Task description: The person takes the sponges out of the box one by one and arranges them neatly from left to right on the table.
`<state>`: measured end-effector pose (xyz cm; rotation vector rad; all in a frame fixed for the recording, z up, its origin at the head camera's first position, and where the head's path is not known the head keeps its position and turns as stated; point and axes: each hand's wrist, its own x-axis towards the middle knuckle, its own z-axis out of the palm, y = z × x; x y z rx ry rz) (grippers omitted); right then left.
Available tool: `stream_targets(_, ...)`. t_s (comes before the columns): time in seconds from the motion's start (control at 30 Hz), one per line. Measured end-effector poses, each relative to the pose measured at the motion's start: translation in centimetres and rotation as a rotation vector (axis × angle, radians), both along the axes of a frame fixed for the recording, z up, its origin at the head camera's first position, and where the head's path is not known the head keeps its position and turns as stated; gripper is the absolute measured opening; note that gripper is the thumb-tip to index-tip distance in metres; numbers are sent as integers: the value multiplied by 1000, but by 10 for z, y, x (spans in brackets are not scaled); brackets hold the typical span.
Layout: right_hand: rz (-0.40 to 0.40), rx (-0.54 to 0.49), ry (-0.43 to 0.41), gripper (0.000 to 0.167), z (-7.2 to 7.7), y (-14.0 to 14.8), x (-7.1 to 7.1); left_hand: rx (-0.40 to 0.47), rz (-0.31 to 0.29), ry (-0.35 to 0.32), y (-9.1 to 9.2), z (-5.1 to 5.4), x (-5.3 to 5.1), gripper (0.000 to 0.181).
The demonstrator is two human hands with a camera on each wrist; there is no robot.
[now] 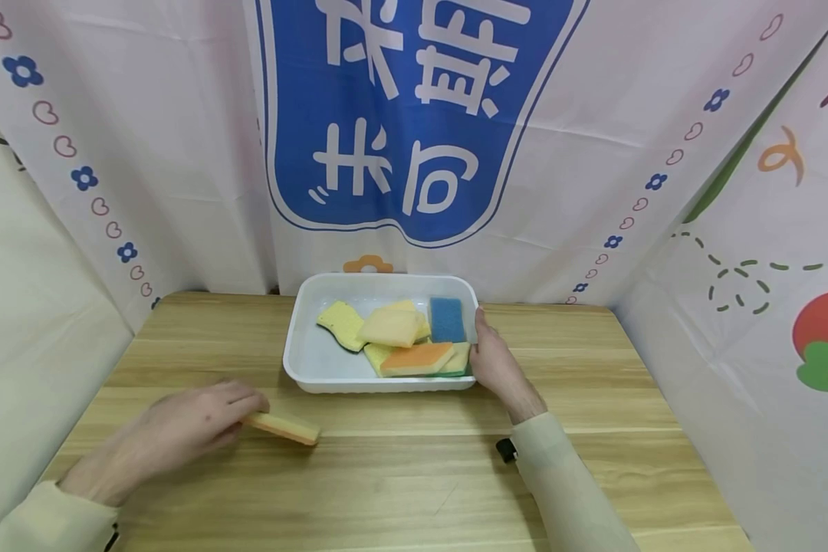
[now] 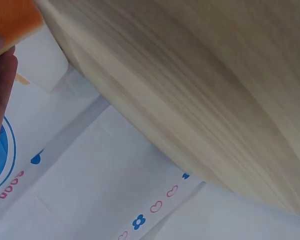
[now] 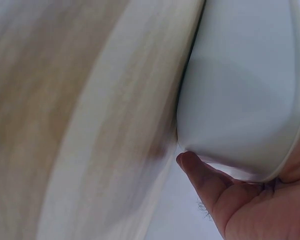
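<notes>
My left hand (image 1: 179, 429) pinches a sponge (image 1: 283, 426), yellow on top and orange underneath, above the table left of centre. The orange face of that sponge (image 2: 15, 20) shows at the corner of the left wrist view, with fingers along it. At the right end of a white plastic tub (image 1: 338, 381), my right hand (image 1: 500, 368) grips the end wall at the rim. The right wrist view has its fingers (image 3: 205, 182) against the outside of the tub. Inside lie several sponges: a blue one (image 1: 446, 320), an orange-topped one (image 1: 417, 358) and pale yellow ones (image 1: 389, 327).
The tub stands near the back edge of a wood-grain table (image 1: 386, 491). Behind it hangs a white printed cloth (image 1: 200, 153) with a blue panel. More cloth walls flank the table, the right one (image 1: 731, 368) bearing coloured prints.
</notes>
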<state>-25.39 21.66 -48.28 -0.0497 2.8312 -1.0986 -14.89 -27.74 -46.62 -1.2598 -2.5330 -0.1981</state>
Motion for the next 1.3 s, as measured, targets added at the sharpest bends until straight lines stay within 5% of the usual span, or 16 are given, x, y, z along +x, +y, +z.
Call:
stream_targets(0.3,-9,4,-11,73,1,0,0,-64,4,-53,10,-1,9,57)
stream_targets(0.6,0,9,-7,72,2,-1,0,-69,-52,-92,17,-3,14,60)
stream_targets(1.07,-2,22,-4,73,1,0,0,-91,46,-279,12,-11,18,54)
stream_targets(1.3,4,20,8,73,1,-1,0,-76,70,-295,1,-18,10,63)
